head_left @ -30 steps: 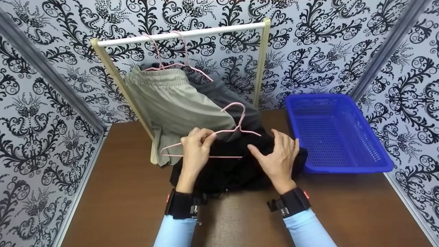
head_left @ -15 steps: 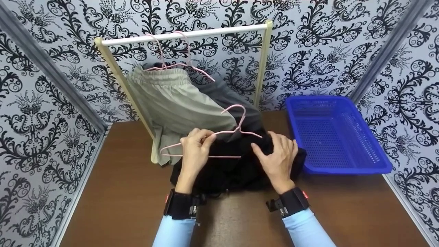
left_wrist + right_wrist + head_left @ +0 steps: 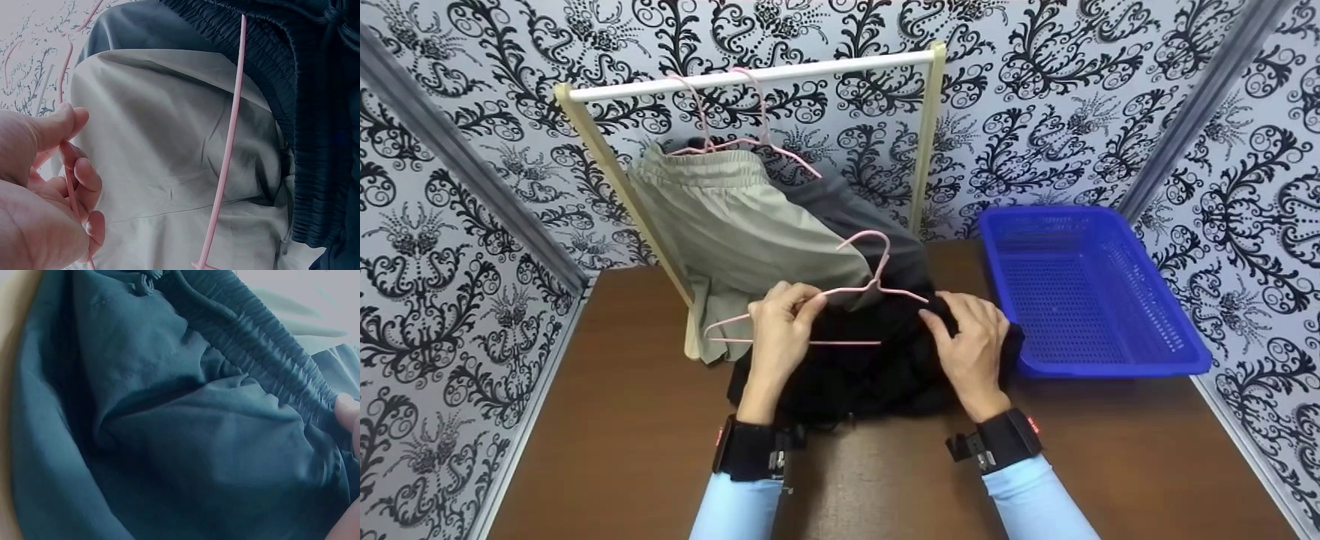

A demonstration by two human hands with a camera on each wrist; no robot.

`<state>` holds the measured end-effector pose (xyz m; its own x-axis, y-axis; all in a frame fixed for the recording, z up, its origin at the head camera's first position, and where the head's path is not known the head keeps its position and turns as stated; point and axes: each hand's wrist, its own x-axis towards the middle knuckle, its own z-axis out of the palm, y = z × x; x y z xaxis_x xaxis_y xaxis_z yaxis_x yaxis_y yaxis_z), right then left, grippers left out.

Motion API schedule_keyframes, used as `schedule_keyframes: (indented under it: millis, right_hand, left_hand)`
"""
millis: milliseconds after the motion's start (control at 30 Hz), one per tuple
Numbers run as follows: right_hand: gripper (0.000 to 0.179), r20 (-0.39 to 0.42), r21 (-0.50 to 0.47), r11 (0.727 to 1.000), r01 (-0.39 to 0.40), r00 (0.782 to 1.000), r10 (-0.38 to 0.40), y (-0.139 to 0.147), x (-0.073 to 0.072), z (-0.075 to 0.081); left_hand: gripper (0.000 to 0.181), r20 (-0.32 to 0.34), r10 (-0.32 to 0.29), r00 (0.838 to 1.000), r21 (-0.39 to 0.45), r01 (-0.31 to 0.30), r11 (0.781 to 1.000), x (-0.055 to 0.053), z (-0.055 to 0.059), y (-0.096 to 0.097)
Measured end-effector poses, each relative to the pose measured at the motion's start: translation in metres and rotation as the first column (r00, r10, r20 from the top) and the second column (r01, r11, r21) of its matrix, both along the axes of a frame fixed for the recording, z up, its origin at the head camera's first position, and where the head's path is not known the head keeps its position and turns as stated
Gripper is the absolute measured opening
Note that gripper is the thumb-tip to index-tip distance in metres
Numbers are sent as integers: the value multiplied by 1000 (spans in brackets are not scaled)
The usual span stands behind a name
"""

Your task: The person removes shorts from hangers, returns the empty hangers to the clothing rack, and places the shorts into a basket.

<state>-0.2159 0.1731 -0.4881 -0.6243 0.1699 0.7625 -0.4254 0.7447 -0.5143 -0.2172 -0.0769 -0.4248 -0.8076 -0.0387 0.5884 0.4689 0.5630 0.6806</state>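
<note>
My left hand (image 3: 784, 326) pinches the upper left arm of a pink clothes hanger (image 3: 875, 285), thumb against fingers. Black shorts (image 3: 855, 382) with an elastic waistband (image 3: 270, 360) and a drawstring (image 3: 205, 295) lie bunched on the table below. The hanger's right end goes into the waist opening, its tip hidden in the cloth; its left end stays outside. My right hand (image 3: 973, 345) holds the waistband at the right, thumb (image 3: 347, 410) on the gathered edge. In the left wrist view the hanger's lower bar (image 3: 228, 152) runs up into the waistband.
Behind the hands stands a small clothes rack (image 3: 757, 73) with a white bar and wooden posts. Beige shorts (image 3: 735, 217) and a dark grey garment (image 3: 840, 206) hang there on pink hangers. A blue plastic basket (image 3: 1110, 369) sits to the right on the brown table (image 3: 607, 420).
The right thumb and fingers have drawn closer together on the waistband, near the hanger's right arm. The left hand keeps its pinch on the hanger.
</note>
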Motion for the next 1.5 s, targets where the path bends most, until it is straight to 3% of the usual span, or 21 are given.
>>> schedule_keyframes:
  millis: [233,767,1100,1500]
  right_hand:
    - [24,-1,0,999,-52,999,52,6,1,1]
    - [28,19,-13,977,-211,977,212,20,-1,5]
    - [26,21,-10,970,-244,969,244,25,-2,6]
    - [22,-47,-79,945,-318,948,315,25,-3,11]
  left_hand:
    - [10,-17,1,1000,2,-1,1000,0,-2,0]
    - [10,-31,-6,999,-10,6,1000,-3,-4,-1]
    - [7,-1,-24,1000,1,24,1000,-7,-2,-3]
    - [6,-6,-10,1000,-17,10,1000,-7,3,-10]
